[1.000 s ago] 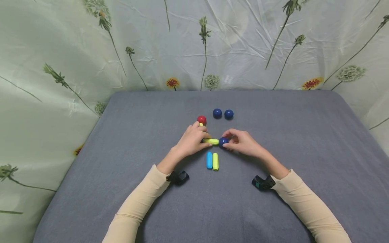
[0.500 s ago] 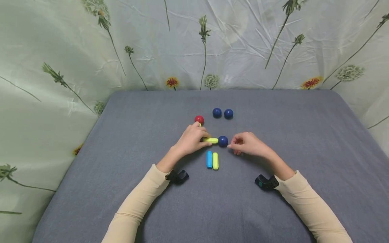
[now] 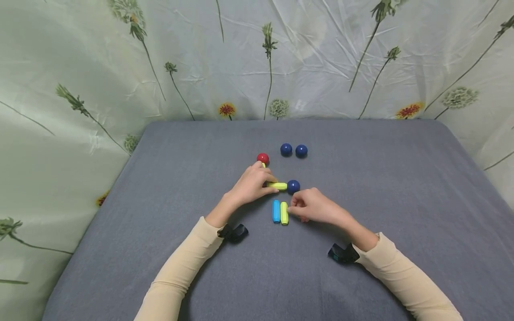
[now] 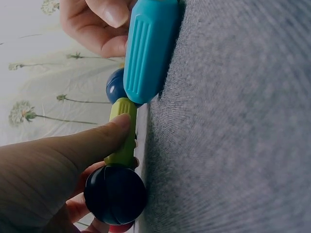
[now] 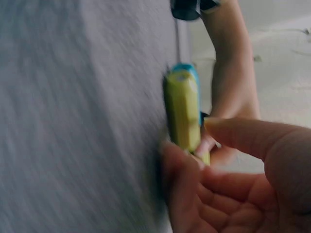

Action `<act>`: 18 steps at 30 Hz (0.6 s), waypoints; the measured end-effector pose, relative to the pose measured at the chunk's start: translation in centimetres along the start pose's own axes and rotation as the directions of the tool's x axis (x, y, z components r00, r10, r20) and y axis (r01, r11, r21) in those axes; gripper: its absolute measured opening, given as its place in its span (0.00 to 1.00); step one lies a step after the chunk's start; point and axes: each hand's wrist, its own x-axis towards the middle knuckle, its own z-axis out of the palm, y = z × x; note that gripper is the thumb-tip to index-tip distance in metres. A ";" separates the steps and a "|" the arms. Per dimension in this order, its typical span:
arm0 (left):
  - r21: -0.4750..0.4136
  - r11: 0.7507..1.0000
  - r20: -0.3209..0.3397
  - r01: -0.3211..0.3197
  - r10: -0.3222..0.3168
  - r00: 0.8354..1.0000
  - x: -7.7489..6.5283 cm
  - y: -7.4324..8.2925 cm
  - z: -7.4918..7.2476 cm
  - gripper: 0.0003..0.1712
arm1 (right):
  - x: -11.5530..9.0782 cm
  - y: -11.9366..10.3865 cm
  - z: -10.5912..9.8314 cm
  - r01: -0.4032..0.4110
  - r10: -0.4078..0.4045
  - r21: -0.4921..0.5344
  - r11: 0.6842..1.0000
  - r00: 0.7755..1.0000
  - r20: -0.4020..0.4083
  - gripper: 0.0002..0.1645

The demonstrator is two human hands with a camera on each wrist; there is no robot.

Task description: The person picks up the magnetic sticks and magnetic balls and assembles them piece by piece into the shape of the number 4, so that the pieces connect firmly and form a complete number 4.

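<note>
My left hand (image 3: 250, 183) pinches a yellow-green ribbed rod (image 4: 122, 148) between thumb and fingers. A dark blue ball (image 3: 293, 186) sits at the rod's right end, and the left wrist view shows another dark ball (image 4: 115, 195) at its near end. Beyond my left fingers a red ball (image 3: 263, 158) adjoins a second yellow-green rod, mostly hidden by the hand. My right hand (image 3: 315, 205) is beside a loose yellow-green rod (image 5: 183, 111), thumb and fingers apart around its near end. A light blue rod (image 3: 276, 211) lies alongside that one.
Two more dark blue balls (image 3: 286, 150) stand farther back on the grey cloth-covered table (image 3: 381, 178). Behind the table's far edge hangs a pale curtain (image 3: 329, 67) with a flower print. Dark straps (image 3: 343, 254) circle both wrists.
My right hand has let go of the blue ball at the rod's end, drawn back right, then come nearer to the loose yellow-green rod. The red ball has shifted slightly left.
</note>
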 end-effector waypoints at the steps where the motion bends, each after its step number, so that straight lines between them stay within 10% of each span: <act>1: -0.001 1.000 0.000 -0.002 0.002 1.000 0.0 0.0 0.0 0.13 | 0.0 -0.2 0.3 -0.004 0.004 -0.012 1.000 1.000 -0.022 0.10; 9: 0.003 1.000 0.004 -0.009 0.009 1.000 0.1 0.0 -0.1 0.13 | 0.2 -1.4 1.5 -0.042 0.020 -0.137 0.990 0.988 -0.154 0.13; 18: -0.009 1.000 0.012 -0.002 0.002 1.000 0.3 -0.1 0.1 0.13 | 0.1 -1.5 1.3 -0.094 0.079 -0.158 0.983 0.992 -0.100 0.12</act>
